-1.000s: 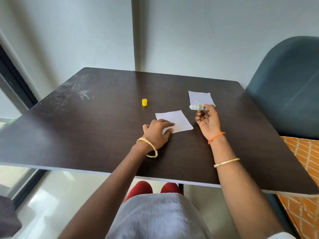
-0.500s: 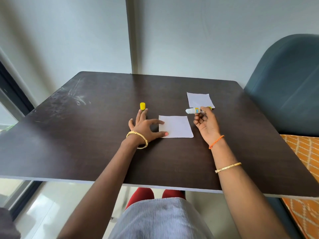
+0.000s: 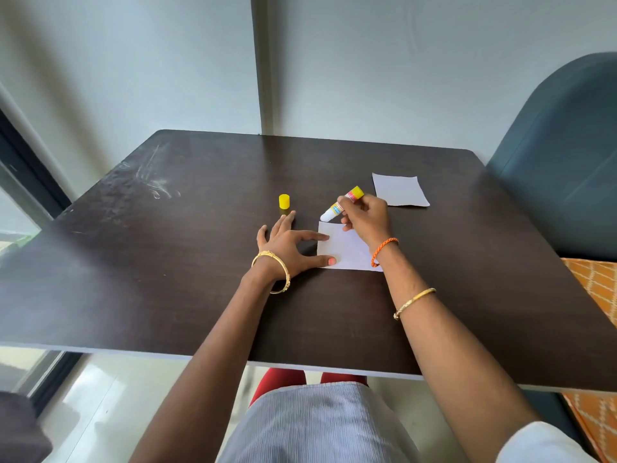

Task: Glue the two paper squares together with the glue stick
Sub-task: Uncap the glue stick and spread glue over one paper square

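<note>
Dark wood tabletop [image 3: 167, 279] against a pale wall carries everything, and the gluing looks barely begun: the yellow cap [image 3: 284, 201] is already off and stands alone just beyond the left hand's fingertips, yet no glue can be made out on either sheet, and the joining is still to do. Left hand [image 3: 287, 245] lies flat with fingers spread, forefinger and thumb pressing the near paper square [image 3: 347, 250] at its left edge. Just right of it, the right hand [image 3: 365, 217] is the working grip, fingers curled round the glue stick [image 3: 342, 205], white tip angled down at the sheet's far left corner; contact is uncertain. Beyond and right of that grip lies the second paper square [image 3: 399, 190], untouched.
</note>
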